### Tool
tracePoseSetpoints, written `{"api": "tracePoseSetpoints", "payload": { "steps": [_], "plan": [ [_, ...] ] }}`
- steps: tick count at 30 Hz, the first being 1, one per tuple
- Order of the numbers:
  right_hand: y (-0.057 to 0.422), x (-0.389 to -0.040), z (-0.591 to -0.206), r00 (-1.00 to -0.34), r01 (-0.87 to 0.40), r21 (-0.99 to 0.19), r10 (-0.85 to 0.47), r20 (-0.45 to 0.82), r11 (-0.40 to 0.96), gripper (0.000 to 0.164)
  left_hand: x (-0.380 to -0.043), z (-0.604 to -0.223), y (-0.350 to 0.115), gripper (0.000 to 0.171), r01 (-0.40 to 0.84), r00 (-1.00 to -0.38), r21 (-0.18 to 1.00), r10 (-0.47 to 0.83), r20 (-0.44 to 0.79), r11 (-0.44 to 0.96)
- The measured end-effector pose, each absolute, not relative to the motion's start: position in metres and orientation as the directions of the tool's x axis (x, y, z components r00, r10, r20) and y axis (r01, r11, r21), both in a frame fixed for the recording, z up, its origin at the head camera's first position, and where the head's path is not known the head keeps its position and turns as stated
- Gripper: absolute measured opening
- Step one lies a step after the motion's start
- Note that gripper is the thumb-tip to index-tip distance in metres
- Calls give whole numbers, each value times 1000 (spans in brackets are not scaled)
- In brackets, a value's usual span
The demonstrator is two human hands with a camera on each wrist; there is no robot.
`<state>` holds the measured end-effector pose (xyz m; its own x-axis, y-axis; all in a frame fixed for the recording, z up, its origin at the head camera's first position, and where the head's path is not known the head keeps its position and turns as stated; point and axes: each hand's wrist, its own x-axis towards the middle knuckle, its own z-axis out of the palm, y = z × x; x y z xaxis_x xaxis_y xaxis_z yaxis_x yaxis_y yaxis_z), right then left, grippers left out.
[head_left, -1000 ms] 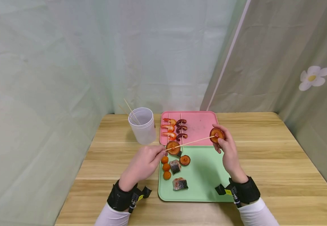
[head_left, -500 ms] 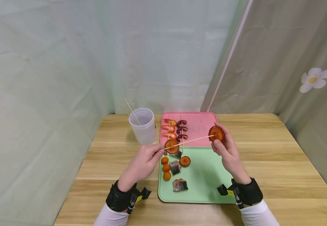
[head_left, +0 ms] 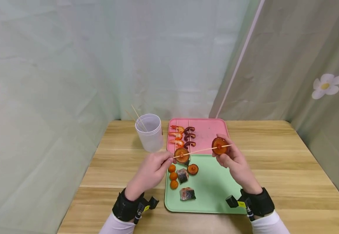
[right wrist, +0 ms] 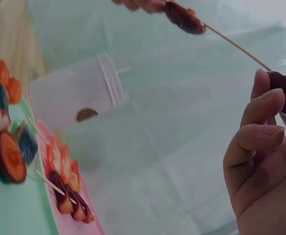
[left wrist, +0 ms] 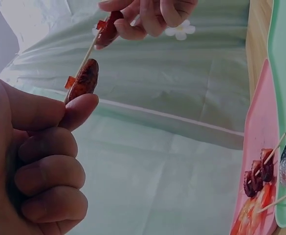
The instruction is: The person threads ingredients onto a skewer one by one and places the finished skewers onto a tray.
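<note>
Above the green tray, my left hand [head_left: 153,170] pinches one end of a bamboo skewer [head_left: 200,150] between thumb and forefinger, the other fingers curled in. Right beside those fingertips, a brown mushroom cap [head_left: 182,151] is threaded on the stick. My right hand [head_left: 239,167] holds a second mushroom cap [head_left: 218,142] by its edges, with the skewer running through it and the tip showing beyond. A bare stretch of stick separates the caps. In the left wrist view, the near mushroom cap [left wrist: 85,78] appears edge-on.
The green tray [head_left: 213,198] bears a loose mushroom cap [head_left: 193,169], several orange balls [head_left: 173,176] and fish pieces [head_left: 187,194]. Behind it, a pink tray [head_left: 209,130] carries a shrimp skewer [head_left: 176,136] and a tentacle skewer [head_left: 190,136]. A white tub [head_left: 150,139] with skewers stands left.
The skewer tip, earlier at the middle of the right mushroom cap, now sticks out past its right side. My right hand has shifted slightly left, bringing that cap nearer the left one.
</note>
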<state>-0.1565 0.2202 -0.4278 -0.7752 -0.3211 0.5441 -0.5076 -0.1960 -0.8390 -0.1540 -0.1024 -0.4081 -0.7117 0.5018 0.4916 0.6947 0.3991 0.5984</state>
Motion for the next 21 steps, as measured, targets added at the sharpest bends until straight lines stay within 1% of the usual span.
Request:
{"api": "tracePoseSetpoints", "payload": {
  "steps": [6,11,17,21],
  "plan": [
    [209,-153,-432,-779,-481,-875,-436,450,-44,55,-151,-410,-96,17,706,-693,603,540,478,371],
    [202,-151,-433,-801,-450,-892,-461,383,41,53,-151,-412,-91,17,713,-681,601,560,472,360],
    [201,-151,-434,-809,-440,-896,-457,369,56,53,-151,-412,-90,18,709,-686,605,553,473,362],
    [200,-152,-434,-797,-452,-891,-466,385,38,61,-151,-412,-90,18,712,-684,600,548,481,363]
  ]
}}
